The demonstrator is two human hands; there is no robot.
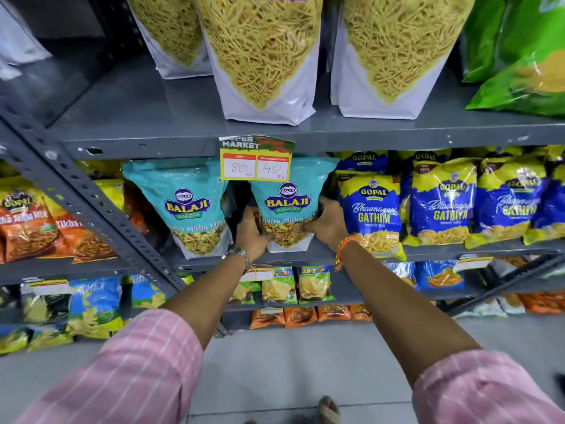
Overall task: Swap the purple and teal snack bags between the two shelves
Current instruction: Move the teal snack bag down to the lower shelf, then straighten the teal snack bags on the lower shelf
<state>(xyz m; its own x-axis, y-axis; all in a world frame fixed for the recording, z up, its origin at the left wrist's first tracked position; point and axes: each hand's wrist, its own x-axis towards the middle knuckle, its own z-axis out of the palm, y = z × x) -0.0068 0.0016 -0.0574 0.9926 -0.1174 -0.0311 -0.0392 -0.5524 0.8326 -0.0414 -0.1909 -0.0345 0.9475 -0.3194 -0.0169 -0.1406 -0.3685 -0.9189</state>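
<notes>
Both hands clasped around a teal snack bag (282,206) on the middle shelf (305,255) of a grey metal rack. Left hand (251,234) pressed against the bag's lower left edge, right hand (328,220) wrapped over its right side, fingers curled onto the clear window at the bottom; grip of each hand closed on the bag, which stands upright with its base on the shelf. Second teal bag (186,206) upright just to the left, untouched, slightly apart from the held one. Yellow price tag (256,160) clipped to the edge of the upper shelf (153,117), hanging over the tops of both teal bags. On that upper shelf, three tall white bags with purple tops (263,56), full of thin yellow sticks, standing side by side directly above; green bags (516,53) at far right. Blue and yellow packets (371,209) lined up touching the right hand's side of the middle shelf; orange packets (27,228) at far left behind a slanted rack brace (91,206). Silver watch (240,255) on the left wrist, orange thread band (344,247) on the right. Pink striped sleeves (146,371) rolled up on both arms. Smaller packets on lower shelves, grey floor (290,377) below.
</notes>
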